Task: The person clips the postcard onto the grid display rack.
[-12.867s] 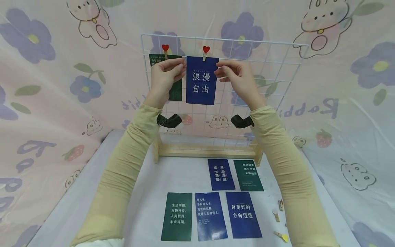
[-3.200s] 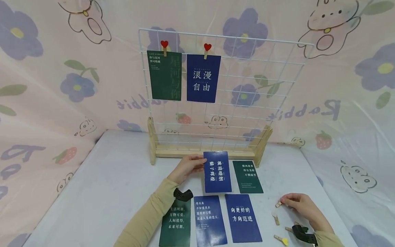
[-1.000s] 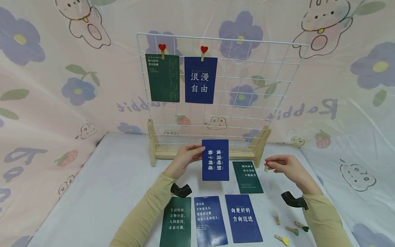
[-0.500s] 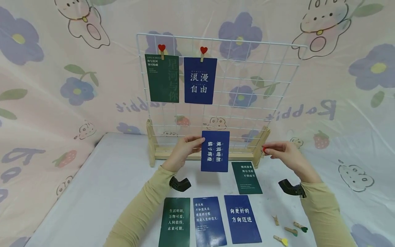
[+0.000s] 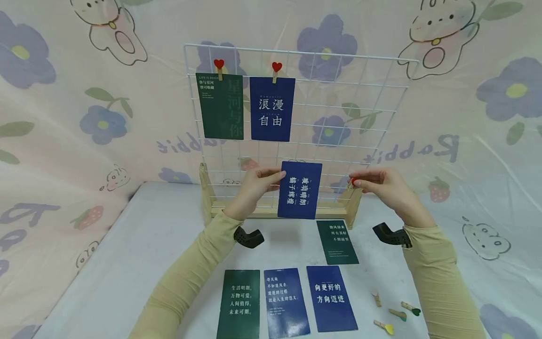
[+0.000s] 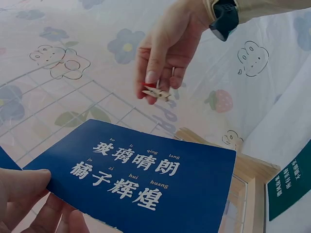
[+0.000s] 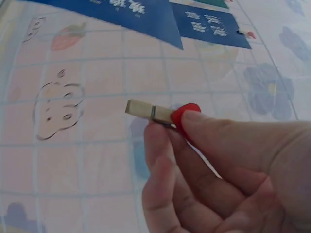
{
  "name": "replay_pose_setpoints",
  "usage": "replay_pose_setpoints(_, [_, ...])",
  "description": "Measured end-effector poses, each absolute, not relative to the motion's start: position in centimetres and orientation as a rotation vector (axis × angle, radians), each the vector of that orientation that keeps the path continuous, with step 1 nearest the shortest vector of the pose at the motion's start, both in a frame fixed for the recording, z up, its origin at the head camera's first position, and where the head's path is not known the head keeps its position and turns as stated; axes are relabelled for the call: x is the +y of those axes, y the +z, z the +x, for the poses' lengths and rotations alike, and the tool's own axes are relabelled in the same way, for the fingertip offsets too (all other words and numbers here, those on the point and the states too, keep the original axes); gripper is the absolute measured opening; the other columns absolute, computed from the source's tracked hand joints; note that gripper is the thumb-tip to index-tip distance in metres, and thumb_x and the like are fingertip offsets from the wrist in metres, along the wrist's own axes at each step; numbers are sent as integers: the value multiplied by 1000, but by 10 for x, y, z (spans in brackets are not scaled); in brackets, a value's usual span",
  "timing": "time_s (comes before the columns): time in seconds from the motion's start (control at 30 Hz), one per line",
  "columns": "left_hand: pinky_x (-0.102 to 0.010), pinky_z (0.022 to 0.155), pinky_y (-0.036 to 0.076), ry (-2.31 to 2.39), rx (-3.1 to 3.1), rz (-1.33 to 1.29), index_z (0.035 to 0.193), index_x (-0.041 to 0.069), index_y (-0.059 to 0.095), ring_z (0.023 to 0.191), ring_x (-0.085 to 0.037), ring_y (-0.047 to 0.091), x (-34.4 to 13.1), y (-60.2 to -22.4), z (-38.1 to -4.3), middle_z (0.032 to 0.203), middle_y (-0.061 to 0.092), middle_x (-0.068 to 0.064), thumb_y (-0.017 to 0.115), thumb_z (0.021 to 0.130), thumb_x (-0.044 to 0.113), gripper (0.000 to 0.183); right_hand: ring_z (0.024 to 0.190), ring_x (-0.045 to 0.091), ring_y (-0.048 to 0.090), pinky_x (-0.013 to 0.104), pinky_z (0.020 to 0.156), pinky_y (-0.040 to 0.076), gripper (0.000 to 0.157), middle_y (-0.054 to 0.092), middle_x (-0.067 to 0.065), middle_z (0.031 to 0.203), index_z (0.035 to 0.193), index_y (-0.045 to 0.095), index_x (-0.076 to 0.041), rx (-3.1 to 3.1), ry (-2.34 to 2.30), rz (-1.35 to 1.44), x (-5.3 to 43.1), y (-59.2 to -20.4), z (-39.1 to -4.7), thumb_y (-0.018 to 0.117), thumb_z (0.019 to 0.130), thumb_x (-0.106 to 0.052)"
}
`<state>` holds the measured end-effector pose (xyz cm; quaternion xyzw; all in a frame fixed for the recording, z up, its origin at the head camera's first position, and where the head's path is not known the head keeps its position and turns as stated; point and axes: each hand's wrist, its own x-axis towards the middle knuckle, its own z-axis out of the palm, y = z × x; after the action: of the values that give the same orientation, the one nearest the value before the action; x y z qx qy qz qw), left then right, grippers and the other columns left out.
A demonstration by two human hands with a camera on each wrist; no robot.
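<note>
My left hand (image 5: 256, 189) pinches the left edge of a blue card (image 5: 299, 190) with white lettering turned sideways, holding it up in front of the rack's lower part. In the left wrist view the thumb lies on the face of this blue card (image 6: 141, 174). My right hand (image 5: 386, 189), to the right of the card, pinches a small wooden clothespin with a red heart (image 5: 354, 181). The right wrist view shows the clothespin (image 7: 141, 109) between thumb and fingers, its clamping end pointing away from the hand. A white wire grid rack (image 5: 338, 104) stands behind both hands.
A green card (image 5: 220, 107) and a blue card (image 5: 271, 127) hang from the rack by red-heart clothespins. On the white table lie a green card (image 5: 338, 242) near the rack foot and a front row of three cards. Several clothespins (image 5: 383, 327) lie at right.
The blue card was lifted off the table and raised toward the rack by my left hand. My right hand picked up a red-heart clothespin and moved up and left with it.
</note>
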<state>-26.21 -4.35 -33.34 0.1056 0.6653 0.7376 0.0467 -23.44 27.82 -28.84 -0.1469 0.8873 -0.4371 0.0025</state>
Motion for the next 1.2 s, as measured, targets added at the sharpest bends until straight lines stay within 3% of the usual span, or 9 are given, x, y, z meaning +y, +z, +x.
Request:
replay_pose_setpoints(0.23, [-34,86,53,2237,2097,359,112,3,68,91,-23,65,-41,-320,-267,103,69,-10,68,91,17,25,98,11,61,22,82,50,39,67,5,113,123,62,-4,2769,-1415,-410,262,-269,-243,60,95,-31])
replay_pose_setpoints(0.6, [-30,84,54,2255,2110,374,113,3,68,91,-22,64,-38,-298,-275,103,68,-9,68,91,17,26,97,14,60,24,79,50,30,66,8,112,119,64,-2,2796,-1420,-554,235,-233,-252,61,96,-20])
replay_pose_setpoints(0.97, [-29,83,54,2302,2158,486,112,2,68,88,-21,63,-31,-279,-283,102,67,-8,68,91,16,25,98,16,59,24,78,49,33,67,0,107,120,63,-2,2808,-1452,-589,227,-208,-258,63,95,-23])
replay_pose_setpoints(1.2, [-29,82,54,2333,2164,490,111,1,68,84,-19,62,-27,-260,-282,101,67,-9,68,90,13,24,104,24,56,27,83,47,36,65,3,113,123,63,-5,2814,-1466,-558,223,-195,-260,63,94,-27])
